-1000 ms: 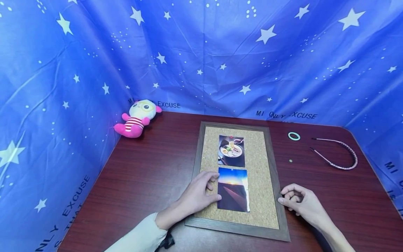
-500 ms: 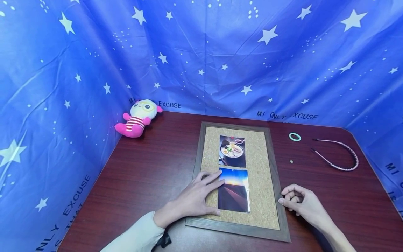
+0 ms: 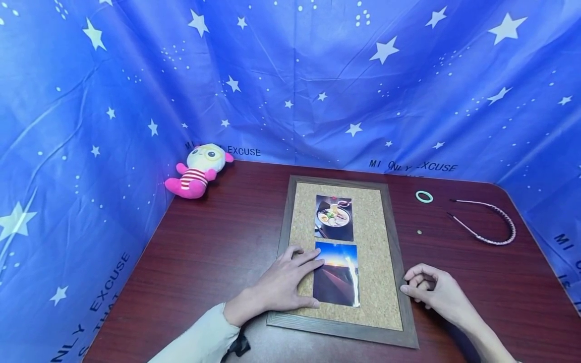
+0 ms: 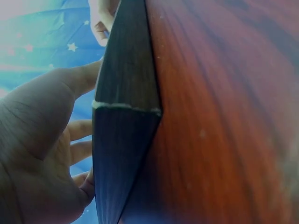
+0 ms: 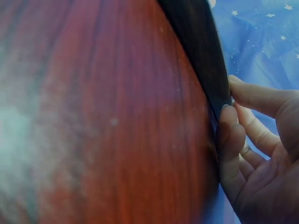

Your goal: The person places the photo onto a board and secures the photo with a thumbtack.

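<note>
A framed cork board (image 3: 374, 242) lies on the table. My left hand (image 3: 278, 286) is spread over its lower left part, fingertips on the left edge of a photo of a road at sunset (image 3: 335, 282) and thumb by its lower left corner. Glare runs down that photo's right side. Directly above it is a photo of a ramen bowl (image 3: 333, 222), held by a red pushpin (image 3: 334, 197) at its top. My right hand (image 3: 433, 290) grips the board's right edge; in the right wrist view its thumb lies on the dark frame (image 5: 198, 51) with curled fingers against the side.
A pink and white plush toy (image 3: 197, 171) sits at the table's back left. Right of the board lie a mint green ring (image 3: 424, 191), a tiny round piece (image 3: 419, 232) and a braided headband (image 3: 512, 227). A starry blue curtain (image 3: 290, 75) surrounds the table.
My left hand has gone from thumb and forefinger at the sunset photo's left edge to spread fingers laid on it, with the thumb lower. My right hand stays put.
</note>
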`<control>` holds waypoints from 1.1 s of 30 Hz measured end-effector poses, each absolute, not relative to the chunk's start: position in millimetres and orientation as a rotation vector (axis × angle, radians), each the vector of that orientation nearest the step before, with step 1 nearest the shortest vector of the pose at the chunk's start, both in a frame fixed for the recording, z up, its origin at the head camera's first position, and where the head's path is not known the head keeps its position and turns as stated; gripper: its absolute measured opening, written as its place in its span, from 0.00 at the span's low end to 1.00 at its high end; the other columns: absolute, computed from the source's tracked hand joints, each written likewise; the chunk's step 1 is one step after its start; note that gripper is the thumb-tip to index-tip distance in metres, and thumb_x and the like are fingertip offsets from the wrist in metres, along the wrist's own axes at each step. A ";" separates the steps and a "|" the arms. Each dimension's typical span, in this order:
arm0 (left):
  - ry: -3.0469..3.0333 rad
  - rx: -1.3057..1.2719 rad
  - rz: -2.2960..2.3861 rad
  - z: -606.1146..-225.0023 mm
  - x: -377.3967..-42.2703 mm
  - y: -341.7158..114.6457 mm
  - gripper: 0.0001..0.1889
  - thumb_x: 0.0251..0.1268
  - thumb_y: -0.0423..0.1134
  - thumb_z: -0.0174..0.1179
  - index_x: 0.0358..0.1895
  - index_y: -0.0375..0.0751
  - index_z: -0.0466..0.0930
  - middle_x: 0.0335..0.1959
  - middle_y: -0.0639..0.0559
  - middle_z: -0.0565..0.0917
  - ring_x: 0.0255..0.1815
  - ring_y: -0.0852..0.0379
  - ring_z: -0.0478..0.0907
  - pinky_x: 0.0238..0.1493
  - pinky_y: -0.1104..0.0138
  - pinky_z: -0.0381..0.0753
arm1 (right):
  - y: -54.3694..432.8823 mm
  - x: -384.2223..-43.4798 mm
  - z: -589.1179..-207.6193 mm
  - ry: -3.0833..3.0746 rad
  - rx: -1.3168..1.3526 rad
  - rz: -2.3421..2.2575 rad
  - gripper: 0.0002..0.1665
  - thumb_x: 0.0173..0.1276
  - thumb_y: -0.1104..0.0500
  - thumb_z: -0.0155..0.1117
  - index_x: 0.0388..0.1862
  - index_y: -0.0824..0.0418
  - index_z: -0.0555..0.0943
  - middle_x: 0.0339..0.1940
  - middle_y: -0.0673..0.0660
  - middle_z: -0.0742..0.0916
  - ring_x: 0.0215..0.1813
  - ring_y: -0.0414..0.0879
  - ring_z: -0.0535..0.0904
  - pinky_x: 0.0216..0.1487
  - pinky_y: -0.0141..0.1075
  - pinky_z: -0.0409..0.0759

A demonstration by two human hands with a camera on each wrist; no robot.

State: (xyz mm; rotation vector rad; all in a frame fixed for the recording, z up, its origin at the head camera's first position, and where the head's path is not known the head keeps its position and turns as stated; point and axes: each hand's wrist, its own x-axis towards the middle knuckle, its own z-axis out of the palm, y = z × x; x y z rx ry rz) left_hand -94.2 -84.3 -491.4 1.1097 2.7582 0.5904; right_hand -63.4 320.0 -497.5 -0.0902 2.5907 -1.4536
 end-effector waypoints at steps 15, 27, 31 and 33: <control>2.785 1.213 0.651 -501.1 -95.0 -90.1 0.47 0.65 0.68 0.74 0.84 0.50 0.73 0.87 0.50 0.68 0.77 0.43 0.67 0.73 0.42 0.76 | 325.9 -79.5 -489.8 2.850 0.037 -1.422 0.06 0.76 0.64 0.76 0.46 0.66 0.88 0.28 0.49 0.89 0.26 0.38 0.84 0.28 0.31 0.82; 2.781 1.205 0.686 -503.9 -95.6 -90.1 0.48 0.65 0.68 0.74 0.84 0.50 0.73 0.87 0.52 0.67 0.77 0.43 0.66 0.72 0.40 0.77 | 342.3 -115.4 -494.3 3.035 0.207 -1.242 0.15 0.73 0.58 0.78 0.53 0.64 0.88 0.27 0.38 0.88 0.29 0.24 0.79 0.33 0.24 0.72; 2.778 1.200 0.701 -504.1 -95.0 -90.2 0.48 0.65 0.67 0.74 0.84 0.50 0.73 0.87 0.52 0.67 0.77 0.43 0.66 0.71 0.40 0.76 | 348.2 -126.1 -496.8 2.982 0.230 -1.275 0.17 0.76 0.58 0.76 0.55 0.68 0.85 0.26 0.43 0.90 0.25 0.28 0.83 0.29 0.26 0.78; 2.778 1.196 0.704 -503.8 -94.7 -90.2 0.48 0.65 0.67 0.75 0.84 0.50 0.73 0.88 0.52 0.67 0.78 0.44 0.66 0.72 0.40 0.76 | 351.1 -130.5 -498.2 2.945 0.242 -1.342 0.18 0.77 0.60 0.75 0.56 0.70 0.83 0.25 0.44 0.90 0.23 0.31 0.84 0.27 0.28 0.82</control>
